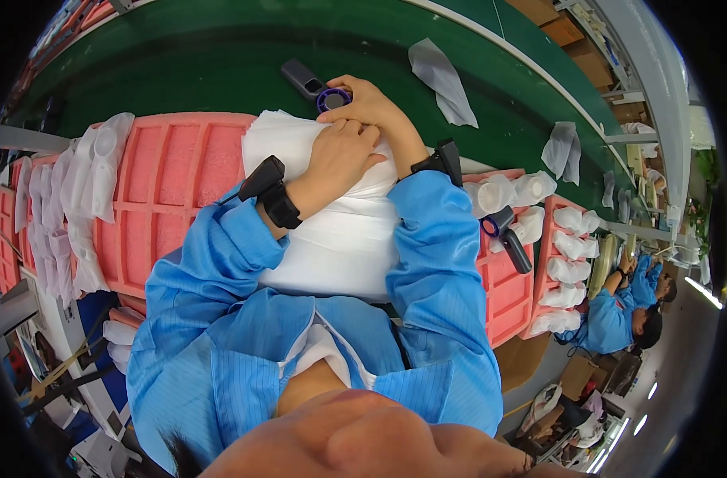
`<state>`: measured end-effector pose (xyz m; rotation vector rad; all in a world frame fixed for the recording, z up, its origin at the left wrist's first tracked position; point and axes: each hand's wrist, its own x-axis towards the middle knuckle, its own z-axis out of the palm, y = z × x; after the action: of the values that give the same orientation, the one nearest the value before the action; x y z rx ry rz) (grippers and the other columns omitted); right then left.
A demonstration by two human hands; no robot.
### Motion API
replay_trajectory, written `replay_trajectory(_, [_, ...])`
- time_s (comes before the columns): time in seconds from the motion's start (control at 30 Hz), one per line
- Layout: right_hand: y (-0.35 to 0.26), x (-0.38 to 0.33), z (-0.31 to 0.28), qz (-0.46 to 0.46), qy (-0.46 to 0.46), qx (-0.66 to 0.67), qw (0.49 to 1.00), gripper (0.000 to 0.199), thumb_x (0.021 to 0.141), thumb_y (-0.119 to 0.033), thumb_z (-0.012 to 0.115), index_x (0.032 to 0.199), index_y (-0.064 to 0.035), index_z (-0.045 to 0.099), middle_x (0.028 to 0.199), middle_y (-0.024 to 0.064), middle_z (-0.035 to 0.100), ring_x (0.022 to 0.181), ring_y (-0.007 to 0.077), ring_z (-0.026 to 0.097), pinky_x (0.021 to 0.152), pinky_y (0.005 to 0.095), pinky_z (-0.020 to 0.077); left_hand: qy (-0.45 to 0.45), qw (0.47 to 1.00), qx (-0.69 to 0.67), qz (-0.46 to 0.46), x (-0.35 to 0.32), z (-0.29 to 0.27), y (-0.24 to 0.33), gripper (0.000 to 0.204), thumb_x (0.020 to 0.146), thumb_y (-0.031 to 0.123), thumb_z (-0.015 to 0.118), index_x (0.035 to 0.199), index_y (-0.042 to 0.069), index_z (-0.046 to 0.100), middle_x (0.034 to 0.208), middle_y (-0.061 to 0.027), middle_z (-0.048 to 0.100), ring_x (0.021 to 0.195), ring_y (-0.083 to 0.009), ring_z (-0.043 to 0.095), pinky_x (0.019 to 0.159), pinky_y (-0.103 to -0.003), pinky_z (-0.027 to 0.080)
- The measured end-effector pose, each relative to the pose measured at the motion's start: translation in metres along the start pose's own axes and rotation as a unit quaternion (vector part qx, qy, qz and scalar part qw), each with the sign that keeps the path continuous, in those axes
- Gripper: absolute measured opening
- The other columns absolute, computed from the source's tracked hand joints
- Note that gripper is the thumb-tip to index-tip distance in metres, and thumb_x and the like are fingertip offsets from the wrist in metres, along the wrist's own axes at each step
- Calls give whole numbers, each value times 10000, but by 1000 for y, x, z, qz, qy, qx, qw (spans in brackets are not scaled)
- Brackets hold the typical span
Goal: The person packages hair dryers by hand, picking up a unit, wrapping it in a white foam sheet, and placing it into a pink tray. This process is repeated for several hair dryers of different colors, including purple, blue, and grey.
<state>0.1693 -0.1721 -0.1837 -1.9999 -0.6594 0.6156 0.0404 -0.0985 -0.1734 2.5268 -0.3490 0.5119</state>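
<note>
My right hand (373,110) reaches over the green belt, thumb and fingers closed around the purple-ringed round head of a small dark grey handheld fan (303,80). The fan's handle points away to the far left. Just nearer, my left hand (343,153) lies with fingers extended and thumb apart on a thick stack of thin white bags or sheets (332,239). Its fingertips come close to the right hand; whether they touch it I cannot tell. The stack stands between my forearms, against my chest.
A pink compartment tray (152,231) with white-wrapped items lies left. Another pink tray (508,299) at right bears a second handheld fan (507,237). Loose translucent bags (443,84) lie on the green conveyor belt (196,56). Co-workers in blue (611,319) sit farther right.
</note>
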Motion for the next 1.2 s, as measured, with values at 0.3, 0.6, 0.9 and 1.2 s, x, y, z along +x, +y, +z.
replay_trajectory(0.3, [14, -15, -14, 78, 125, -140, 979, 769, 465, -262, 889, 1117, -8, 572, 985, 132, 656, 919, 260, 640, 804, 338, 511, 6, 999, -49, 0, 0, -3, -2, 98, 789, 201, 684, 820, 119, 641, 789, -48, 575, 786, -233, 594, 638, -367, 465])
replay_trajectory(0.6, [-17, -57, -54, 20, 282, 272, 920, 523, 659, -47, 809, 1131, -17, 586, 997, 96, 628, 888, 196, 623, 714, 293, 554, -11, 991, -135, -12, -1, -8, -12, 79, 813, 154, 666, 816, 78, 645, 793, -60, 569, 694, -243, 581, 612, -355, 461])
replay_trajectory(0.9, [-47, -142, -123, -145, 188, 218, 947, 600, 632, -44, 799, 1175, 35, 558, 1043, 142, 640, 939, 201, 628, 734, 295, 565, -79, 951, -286, -85, 9, -28, -15, 69, 826, 117, 663, 830, 51, 642, 809, -77, 577, 614, -238, 587, 573, -322, 452])
replay_trajectory(1.2, [-57, -150, -122, -176, 181, 95, 963, 645, 587, -51, 823, 1170, 34, 562, 1049, 139, 653, 992, 202, 621, 909, 311, 475, -39, 988, -145, -25, 0, -14, 2, 136, 804, 197, 688, 832, 77, 630, 805, -74, 568, 699, -268, 608, 599, -371, 467])
